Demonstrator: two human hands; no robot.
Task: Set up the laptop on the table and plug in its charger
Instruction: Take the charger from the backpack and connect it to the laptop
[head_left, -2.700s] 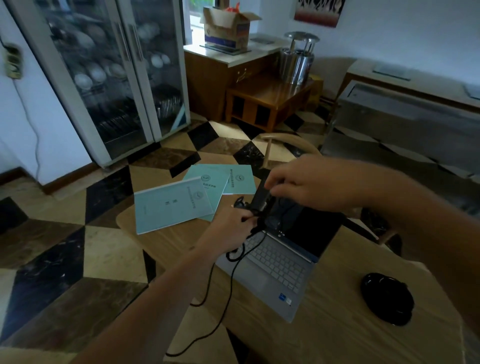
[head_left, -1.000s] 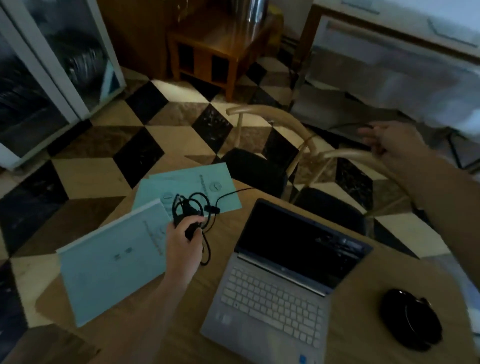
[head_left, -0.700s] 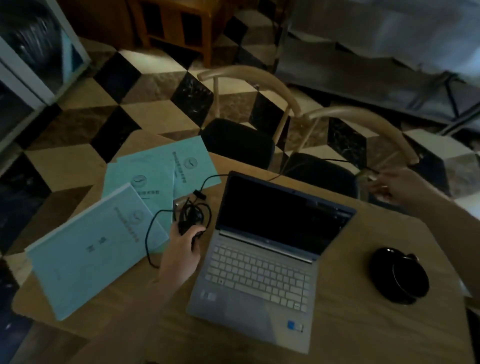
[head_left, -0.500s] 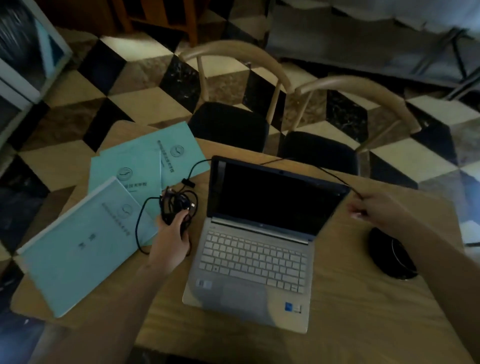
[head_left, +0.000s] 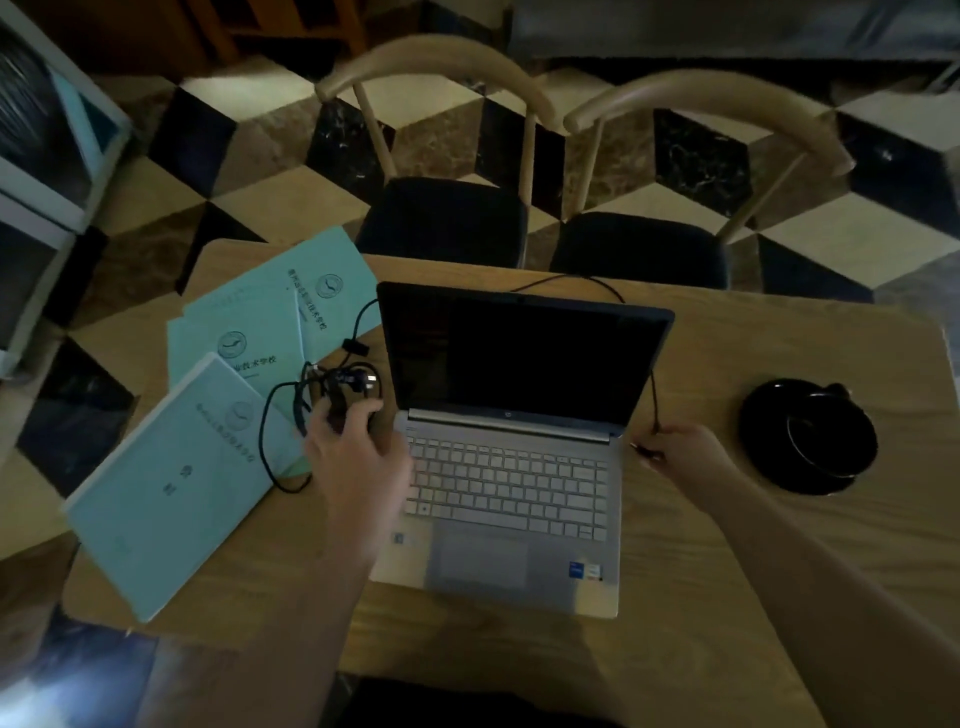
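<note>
Plugging the charger is the step in hand. Desk (head_left: 779, 597) carries one open laptop (head_left: 511, 467), screen dark, centred near the front edge. Right hand (head_left: 683, 449) pinches the charger plug (head_left: 641, 448) just beside the laptop's right edge; its grip is tight on the cable end. Advice: line the tip square with the port, push straight, keep slack in the cable (head_left: 653, 400) running behind the screen. Left hand (head_left: 353, 441) grips the charger brick (head_left: 345, 387) with coiled cord, left of the laptop.

Count: two chairs (head_left: 441, 218), three teal booklets (head_left: 176, 483), one black saucer (head_left: 808, 436).
</note>
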